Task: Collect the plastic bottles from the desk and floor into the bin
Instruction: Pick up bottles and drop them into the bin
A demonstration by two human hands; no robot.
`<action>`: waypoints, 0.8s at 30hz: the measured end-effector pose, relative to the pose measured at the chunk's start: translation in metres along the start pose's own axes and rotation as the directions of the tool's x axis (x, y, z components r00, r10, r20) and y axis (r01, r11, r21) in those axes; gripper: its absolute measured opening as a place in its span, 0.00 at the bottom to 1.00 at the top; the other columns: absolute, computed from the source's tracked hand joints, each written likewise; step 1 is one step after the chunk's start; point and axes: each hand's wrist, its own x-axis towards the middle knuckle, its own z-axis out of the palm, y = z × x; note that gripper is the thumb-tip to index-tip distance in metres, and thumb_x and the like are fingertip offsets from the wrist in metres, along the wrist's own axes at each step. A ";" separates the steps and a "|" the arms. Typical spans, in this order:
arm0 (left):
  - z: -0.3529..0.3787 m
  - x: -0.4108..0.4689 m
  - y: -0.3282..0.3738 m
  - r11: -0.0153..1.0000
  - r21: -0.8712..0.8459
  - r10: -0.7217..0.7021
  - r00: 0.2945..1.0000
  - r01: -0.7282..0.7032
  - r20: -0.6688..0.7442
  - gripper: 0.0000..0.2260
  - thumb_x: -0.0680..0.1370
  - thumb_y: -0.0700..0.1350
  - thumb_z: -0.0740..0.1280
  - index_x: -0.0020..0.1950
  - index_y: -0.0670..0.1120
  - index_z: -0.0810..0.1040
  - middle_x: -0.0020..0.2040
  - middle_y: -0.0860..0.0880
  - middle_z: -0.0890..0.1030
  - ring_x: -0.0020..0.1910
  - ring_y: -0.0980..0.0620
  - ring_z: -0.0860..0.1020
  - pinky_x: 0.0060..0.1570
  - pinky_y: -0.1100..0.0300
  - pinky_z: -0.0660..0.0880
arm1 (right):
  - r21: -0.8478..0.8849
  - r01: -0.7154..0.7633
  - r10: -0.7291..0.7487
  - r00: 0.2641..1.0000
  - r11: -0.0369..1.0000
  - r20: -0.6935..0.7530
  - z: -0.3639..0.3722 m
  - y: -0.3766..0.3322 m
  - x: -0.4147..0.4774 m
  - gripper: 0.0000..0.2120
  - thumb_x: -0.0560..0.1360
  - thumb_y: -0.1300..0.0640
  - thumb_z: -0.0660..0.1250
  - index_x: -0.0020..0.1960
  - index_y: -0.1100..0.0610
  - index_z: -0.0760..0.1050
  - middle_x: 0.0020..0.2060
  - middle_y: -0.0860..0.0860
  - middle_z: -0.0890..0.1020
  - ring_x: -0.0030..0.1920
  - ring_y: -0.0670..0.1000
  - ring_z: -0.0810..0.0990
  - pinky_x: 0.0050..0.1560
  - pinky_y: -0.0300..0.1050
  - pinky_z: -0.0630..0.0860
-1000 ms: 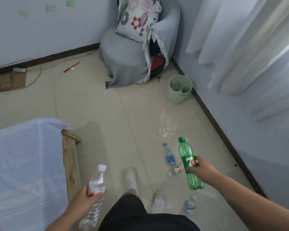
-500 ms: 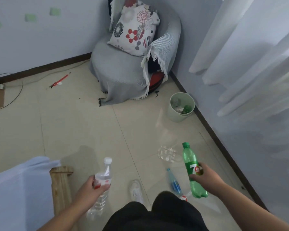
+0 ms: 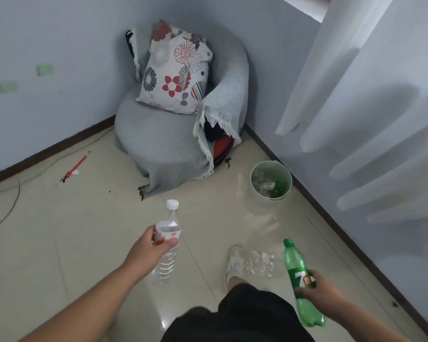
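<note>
From the headset feed I see my left hand (image 3: 148,250) wrapped tight around a clear plastic water bottle with a white cap and red label (image 3: 168,243), held upright over the cream floor tiles (image 3: 84,230); my right hand (image 3: 319,290) is clamped on a green plastic soda bottle (image 3: 298,275), cap tilted forward; the round pale-green bin (image 3: 271,180) stands ahead by the wall, bottles already inside, near a grey-draped chair (image 3: 163,141); a crushed clear bottle (image 3: 260,264) lies beside my white shoe (image 3: 235,264).

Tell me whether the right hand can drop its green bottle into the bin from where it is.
Probably not yet: the right hand grips the green 7UP bottle well short of the pale green bin. Open floor lies between.
</note>
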 end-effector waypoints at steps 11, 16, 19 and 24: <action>-0.034 0.083 0.059 0.980 0.160 -0.141 0.983 0.120 0.120 0.26 0.61 0.67 0.75 0.55 0.61 0.78 0.48 0.61 0.85 0.48 0.63 0.82 0.46 0.60 0.76 | 0.094 0.128 -0.116 0.985 0.987 -0.129 -0.141 -0.186 0.101 0.34 0.66 0.46 0.80 0.67 0.52 0.73 0.48 0.46 0.82 0.45 0.47 0.81 0.41 0.43 0.75; -0.043 0.162 0.106 0.958 0.270 -0.146 0.975 0.097 0.166 0.31 0.58 0.68 0.77 0.58 0.61 0.76 0.46 0.60 0.85 0.46 0.63 0.83 0.45 0.59 0.77 | 0.176 0.085 -0.053 0.983 0.981 -0.177 -0.170 -0.238 0.134 0.36 0.66 0.43 0.79 0.69 0.50 0.71 0.50 0.46 0.81 0.46 0.46 0.80 0.40 0.43 0.75; -0.041 0.220 0.158 0.947 0.317 -0.125 0.972 0.056 0.201 0.35 0.57 0.70 0.78 0.59 0.60 0.73 0.49 0.58 0.84 0.46 0.61 0.83 0.43 0.59 0.76 | 0.271 0.034 0.018 0.982 0.962 -0.188 -0.173 -0.254 0.144 0.35 0.67 0.46 0.80 0.70 0.50 0.71 0.49 0.46 0.82 0.46 0.46 0.81 0.41 0.43 0.76; -0.016 0.292 0.252 0.917 0.394 -0.092 0.925 -0.066 0.369 0.29 0.63 0.68 0.77 0.57 0.57 0.75 0.51 0.58 0.82 0.48 0.60 0.81 0.45 0.59 0.76 | 0.408 -0.082 0.170 0.968 0.909 -0.184 -0.163 -0.269 0.152 0.33 0.67 0.45 0.79 0.68 0.50 0.73 0.46 0.45 0.82 0.45 0.47 0.82 0.44 0.46 0.79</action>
